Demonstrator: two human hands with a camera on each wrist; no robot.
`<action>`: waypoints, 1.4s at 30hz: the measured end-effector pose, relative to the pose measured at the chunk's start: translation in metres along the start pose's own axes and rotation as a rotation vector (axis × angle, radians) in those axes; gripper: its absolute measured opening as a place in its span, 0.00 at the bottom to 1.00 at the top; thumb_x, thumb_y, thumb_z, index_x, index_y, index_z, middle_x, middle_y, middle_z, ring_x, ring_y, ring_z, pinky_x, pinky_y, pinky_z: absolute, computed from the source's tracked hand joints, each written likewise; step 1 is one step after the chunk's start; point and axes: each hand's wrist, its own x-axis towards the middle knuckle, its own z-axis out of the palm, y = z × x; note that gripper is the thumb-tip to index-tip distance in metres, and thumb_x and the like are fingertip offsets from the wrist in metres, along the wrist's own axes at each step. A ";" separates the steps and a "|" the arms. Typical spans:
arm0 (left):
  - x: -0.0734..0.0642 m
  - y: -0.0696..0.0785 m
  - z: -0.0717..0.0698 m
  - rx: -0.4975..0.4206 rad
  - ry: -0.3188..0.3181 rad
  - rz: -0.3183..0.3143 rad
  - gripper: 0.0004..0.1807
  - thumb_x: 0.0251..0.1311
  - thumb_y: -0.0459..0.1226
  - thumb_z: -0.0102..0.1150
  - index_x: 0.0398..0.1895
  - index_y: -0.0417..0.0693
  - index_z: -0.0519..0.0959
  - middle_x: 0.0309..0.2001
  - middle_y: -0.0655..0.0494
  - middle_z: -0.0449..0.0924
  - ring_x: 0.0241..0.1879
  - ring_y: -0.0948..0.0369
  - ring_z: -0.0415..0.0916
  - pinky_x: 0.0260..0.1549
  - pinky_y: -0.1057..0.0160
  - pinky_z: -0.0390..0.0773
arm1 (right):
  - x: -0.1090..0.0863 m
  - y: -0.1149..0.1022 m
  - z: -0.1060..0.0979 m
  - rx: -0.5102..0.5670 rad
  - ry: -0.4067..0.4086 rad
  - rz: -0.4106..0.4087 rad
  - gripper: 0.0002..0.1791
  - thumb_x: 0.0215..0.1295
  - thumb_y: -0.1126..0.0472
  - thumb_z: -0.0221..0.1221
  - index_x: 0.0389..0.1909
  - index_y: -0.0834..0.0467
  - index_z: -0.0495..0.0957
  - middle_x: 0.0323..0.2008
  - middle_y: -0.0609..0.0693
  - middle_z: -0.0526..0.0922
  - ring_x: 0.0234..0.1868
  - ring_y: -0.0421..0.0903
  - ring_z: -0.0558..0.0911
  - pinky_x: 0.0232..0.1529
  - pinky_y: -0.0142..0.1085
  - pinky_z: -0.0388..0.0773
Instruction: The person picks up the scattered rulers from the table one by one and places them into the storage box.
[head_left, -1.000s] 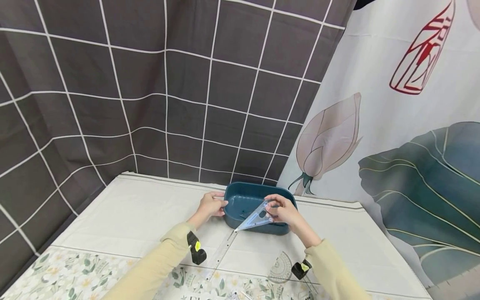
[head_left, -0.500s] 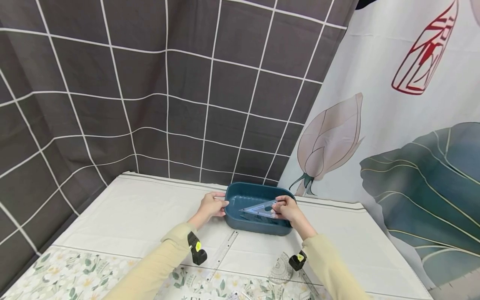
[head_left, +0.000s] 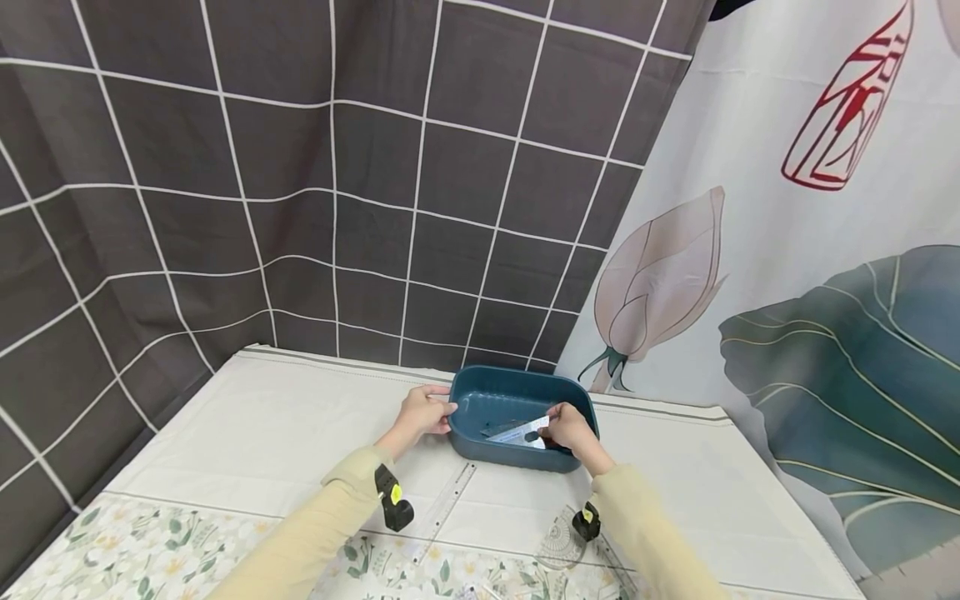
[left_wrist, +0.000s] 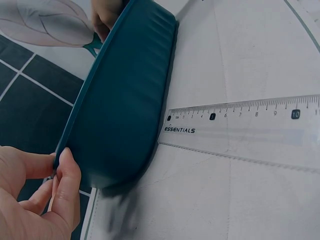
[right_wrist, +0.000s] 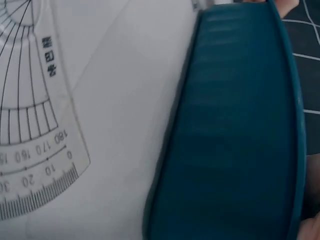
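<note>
On the table stands a deep teal plastic box (head_left: 491, 457) with rounded corners. My left hand (head_left: 422, 411) pinches its left end at the rim; in the left wrist view the thumb and fingers of the left hand (left_wrist: 47, 195) are on either side of that rim. Inside the box, toward the right end, my right hand (head_left: 572, 431) holds a clear set square (head_left: 517, 434) with a bluish tint, low and tilted, its point toward the left. The box's wall (right_wrist: 235, 125) hides most of that hand from the right wrist camera.
In front of the box lies a clear straight ruler (head_left: 448, 504), its end close to the box wall. A clear protractor (head_left: 561, 540) is nearer the right sleeve, with another narrow clear strip (head_left: 617, 567) beside it. A dark checked curtain (head_left: 375, 217) hangs behind the table.
My right hand has carried the set square from over the box's front rim, rightward and then down into the box. The left hand stays on the rim.
</note>
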 end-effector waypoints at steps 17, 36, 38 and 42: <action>0.005 -0.004 0.000 -0.002 0.002 -0.003 0.21 0.57 0.26 0.58 0.56 0.35 0.74 0.24 0.50 0.76 0.15 0.68 0.70 0.15 0.76 0.78 | 0.001 0.001 0.002 -0.097 -0.040 0.007 0.17 0.55 0.71 0.61 0.46 0.70 0.71 0.34 0.60 0.79 0.27 0.45 0.76 0.29 0.33 0.74; 0.002 -0.003 -0.001 0.025 0.001 -0.005 0.20 0.58 0.27 0.59 0.56 0.35 0.74 0.26 0.47 0.77 0.16 0.67 0.71 0.17 0.75 0.79 | -0.020 -0.039 -0.001 0.146 -0.169 -0.373 0.15 0.59 0.65 0.65 0.44 0.68 0.77 0.35 0.56 0.82 0.33 0.40 0.78 0.36 0.36 0.82; 0.003 -0.004 -0.001 0.027 0.000 -0.007 0.21 0.58 0.27 0.59 0.56 0.36 0.75 0.25 0.49 0.77 0.17 0.67 0.71 0.18 0.75 0.79 | -0.026 -0.048 -0.001 0.166 -0.229 -0.423 0.15 0.57 0.65 0.66 0.43 0.68 0.77 0.34 0.56 0.82 0.32 0.39 0.78 0.35 0.32 0.82; 0.003 -0.004 -0.001 0.022 -0.005 -0.004 0.21 0.57 0.27 0.58 0.56 0.35 0.74 0.24 0.51 0.76 0.16 0.67 0.71 0.18 0.74 0.80 | -0.036 -0.064 0.003 0.171 -0.320 -0.498 0.15 0.55 0.67 0.67 0.42 0.69 0.77 0.35 0.59 0.82 0.31 0.37 0.78 0.32 0.23 0.79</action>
